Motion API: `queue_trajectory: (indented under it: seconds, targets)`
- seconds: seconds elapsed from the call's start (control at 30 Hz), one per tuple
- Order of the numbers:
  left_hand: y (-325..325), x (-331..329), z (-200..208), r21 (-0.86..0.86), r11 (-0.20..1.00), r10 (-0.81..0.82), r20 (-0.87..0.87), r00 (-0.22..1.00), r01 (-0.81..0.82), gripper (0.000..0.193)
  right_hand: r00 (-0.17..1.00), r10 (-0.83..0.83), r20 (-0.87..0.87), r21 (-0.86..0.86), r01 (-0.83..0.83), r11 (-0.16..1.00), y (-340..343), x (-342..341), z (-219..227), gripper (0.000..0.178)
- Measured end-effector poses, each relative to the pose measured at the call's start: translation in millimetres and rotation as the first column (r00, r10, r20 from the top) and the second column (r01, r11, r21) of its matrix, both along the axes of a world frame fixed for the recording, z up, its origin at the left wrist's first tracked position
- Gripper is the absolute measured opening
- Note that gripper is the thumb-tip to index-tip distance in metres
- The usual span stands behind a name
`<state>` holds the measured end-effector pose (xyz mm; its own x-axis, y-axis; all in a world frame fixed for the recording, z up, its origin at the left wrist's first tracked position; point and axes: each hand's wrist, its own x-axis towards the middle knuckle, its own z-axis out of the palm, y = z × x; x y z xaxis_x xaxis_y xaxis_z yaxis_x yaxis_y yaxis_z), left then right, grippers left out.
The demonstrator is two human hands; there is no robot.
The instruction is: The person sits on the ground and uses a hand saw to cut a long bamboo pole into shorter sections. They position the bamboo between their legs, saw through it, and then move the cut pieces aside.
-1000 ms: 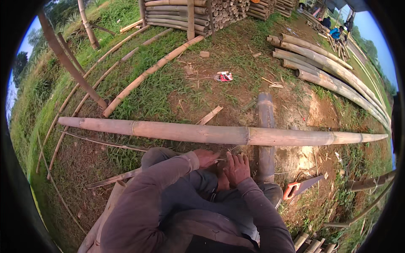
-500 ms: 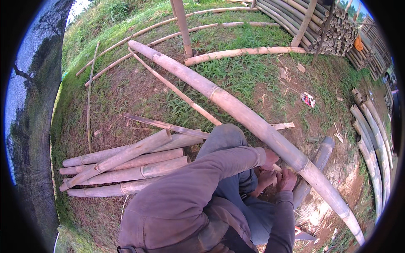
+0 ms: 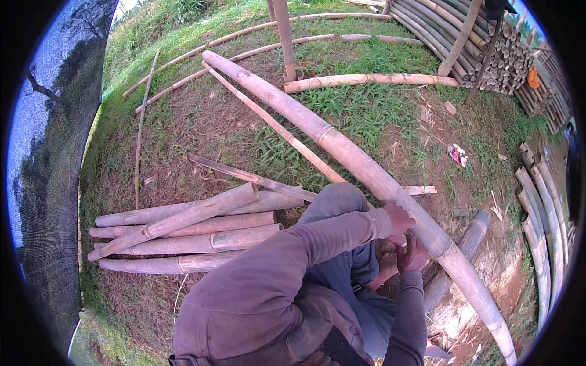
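My left hand (image 3: 398,221) is at the near side of a long, thick bamboo pole (image 3: 351,152), its fingers curled and seeming to touch the pole. Just below it, my right hand (image 3: 414,255) is raised with bent fingers close to the left fingertips. A small pale bit (image 3: 401,244) shows between the hands, too small to name. The pole slants from far left to near right. Beneath it, a shorter, darker bamboo piece (image 3: 475,230) lies on the ground. My bare foot (image 3: 386,271) is below the hands, next to my bent knee (image 3: 339,198).
Cut bamboo lengths (image 3: 201,244) are piled at left. A thin bamboo strip (image 3: 250,177) lies beyond my knee. Several bamboo halves (image 3: 540,244) lie at right. A post (image 3: 284,43) stands beyond the pole, and stacked bamboo (image 3: 439,30) lies far right. A blade (image 3: 437,351) shows near my right forearm.
Both hands have risen from beside my foot toward the long pole, the left one now against its near side. The view has shifted slightly, moving the far scene rightward.
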<state>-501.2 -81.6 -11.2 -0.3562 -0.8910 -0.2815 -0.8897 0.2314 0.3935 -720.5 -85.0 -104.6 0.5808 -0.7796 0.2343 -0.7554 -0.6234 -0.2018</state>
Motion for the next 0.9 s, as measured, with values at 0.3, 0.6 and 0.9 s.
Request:
queue_trajectory:
  seconds: [0.3, 0.6, 0.9]
  targets:
    - [59, 252, -81, -0.065, -0.308, 0.568, -0.813, -0.129, -0.949, 0.072, 0.997, 0.063, 0.051, -0.072, -0.06, 0.996, -17, 29, 33, 0.048]
    - [30, 266, -113, 0.792, 0.291, 0.039, -0.57, -0.821, -0.536, 0.028, 0.997, 0.066, 0.043, -0.084, -0.062, 0.995, -27, 44, 28, 0.053]
    - [12, 241, -66, 0.755, 0.203, 0.078, -0.647, -0.758, -0.624, 0.02, 0.978, 0.066, 0.2, 0.02, -0.072, 0.997, -25, 34, 42, 0.049]
